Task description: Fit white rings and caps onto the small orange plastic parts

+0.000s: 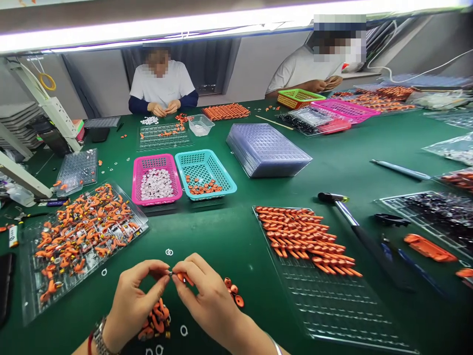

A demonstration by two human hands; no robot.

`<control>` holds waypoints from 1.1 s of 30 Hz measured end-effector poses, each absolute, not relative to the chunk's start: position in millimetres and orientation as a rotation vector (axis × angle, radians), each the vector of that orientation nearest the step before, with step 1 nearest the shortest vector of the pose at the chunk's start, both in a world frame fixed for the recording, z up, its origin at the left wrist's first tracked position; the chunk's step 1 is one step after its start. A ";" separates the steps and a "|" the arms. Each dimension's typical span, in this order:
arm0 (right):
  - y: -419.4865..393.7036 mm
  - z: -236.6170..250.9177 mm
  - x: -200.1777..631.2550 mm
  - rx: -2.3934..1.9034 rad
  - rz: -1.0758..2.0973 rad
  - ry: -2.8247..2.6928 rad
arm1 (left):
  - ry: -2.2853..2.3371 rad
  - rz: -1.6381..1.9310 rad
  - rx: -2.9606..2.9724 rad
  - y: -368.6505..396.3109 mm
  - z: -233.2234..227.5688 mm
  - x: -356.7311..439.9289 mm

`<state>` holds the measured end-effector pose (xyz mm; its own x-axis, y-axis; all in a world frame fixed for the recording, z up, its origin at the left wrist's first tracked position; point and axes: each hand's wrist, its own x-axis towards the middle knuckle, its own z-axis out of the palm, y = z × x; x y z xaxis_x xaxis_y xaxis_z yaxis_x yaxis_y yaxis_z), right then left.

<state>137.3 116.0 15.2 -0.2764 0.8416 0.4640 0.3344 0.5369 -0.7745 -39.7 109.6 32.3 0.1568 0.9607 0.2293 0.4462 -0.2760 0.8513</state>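
My left hand [138, 296] pinches a small dark tip between thumb and forefinger. Against it, the fingers of my right hand [210, 296] close on an orange plastic part [185, 279], mostly covered by the fingers. Below and between the hands lies a little heap of curved orange parts [158, 318]. Beside my right hand are several round orange caps [238, 300], partly hidden by it. White rings [184, 331] are scattered on the green table near both hands.
Left is a tray heaped with orange parts [84, 231]; right, a clear tray [332, 305] with rows of orange pieces [299, 236]. Ahead stand a pink basket [135, 182], a blue basket [232, 185] and stacked clear trays [266, 148]. A hammer [354, 222] lies right. Two people sit opposite.
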 end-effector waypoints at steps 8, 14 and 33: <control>117.9 12.1 137.4 -0.980 0.662 -1.937 | 1.375 1.075 1.976 110.4 39.4 -33.6; 116.1 9.4 135.7 -0.987 0.643 -2.007 | 1.397 1.052 2.079 108.3 38.2 -35.0; 117.2 14.2 138.5 -0.862 0.865 -1.957 | 1.307 0.895 1.716 110.5 45.2 -37.8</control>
<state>138.5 117.2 14.2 -0.4378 0.8078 0.3948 0.2516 0.5316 -0.8087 -37.8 110.5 45.2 0.2213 0.9725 0.0723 0.4195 -0.1619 0.8932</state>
